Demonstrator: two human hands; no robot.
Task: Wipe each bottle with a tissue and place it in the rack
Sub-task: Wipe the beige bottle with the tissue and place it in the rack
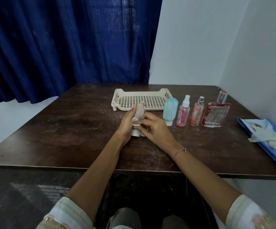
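My left hand [127, 123] grips a pale translucent bottle [139, 111] that stands cap down on the dark table [67, 129]. My right hand [153, 129] pinches a white tissue [136, 124] against the bottle's lower part. The cream plastic rack [140, 100] lies just behind the hands with nothing in it. To the right stand a blue squeeze bottle [170, 110], a pink spray bottle [183, 114], a slim red spray bottle [197, 112] and a square glass perfume bottle [216, 115].
A blue packet with white tissues [269, 138] lies at the table's right edge. A blue curtain [67, 47] hangs behind the table, and a white wall stands to the right. The near table edge runs just below my forearms.
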